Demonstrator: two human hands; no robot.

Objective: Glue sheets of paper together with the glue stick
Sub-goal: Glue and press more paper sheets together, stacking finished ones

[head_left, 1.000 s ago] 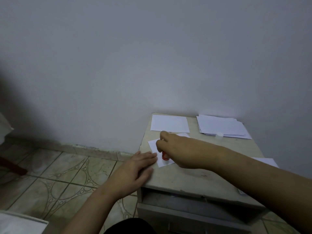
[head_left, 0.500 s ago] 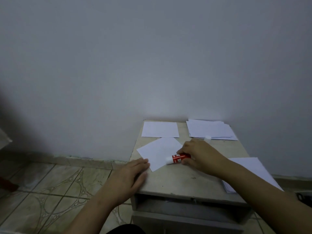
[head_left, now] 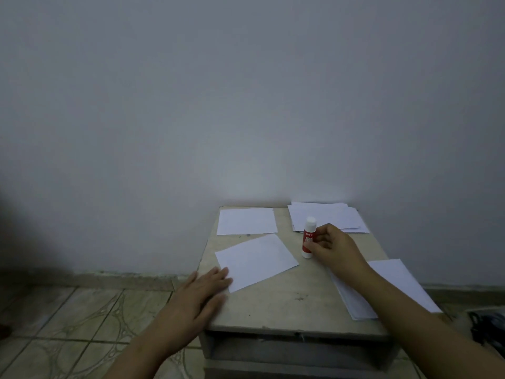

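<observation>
Glue stick (head_left: 309, 238) upright on the small table (head_left: 287, 305), held by right hand (head_left: 332, 248).

Right fingers pinch the red-and-white tube near its middle, white cap on top (base looks to be touching the tabletop, hard to confirm at this angle). Left hand (head_left: 200, 295) lies flat, fingers straight, fingertips pressing the near-left corner of the angled sheet (head_left: 255, 259). Second sheet (head_left: 246, 221) lies square at far left, paper pile (head_left: 332, 216) at far right behind the stick, another stack (head_left: 393, 283) partly under the right forearm. Patterned floor tiles (head_left: 82, 318) left of the table.
</observation>
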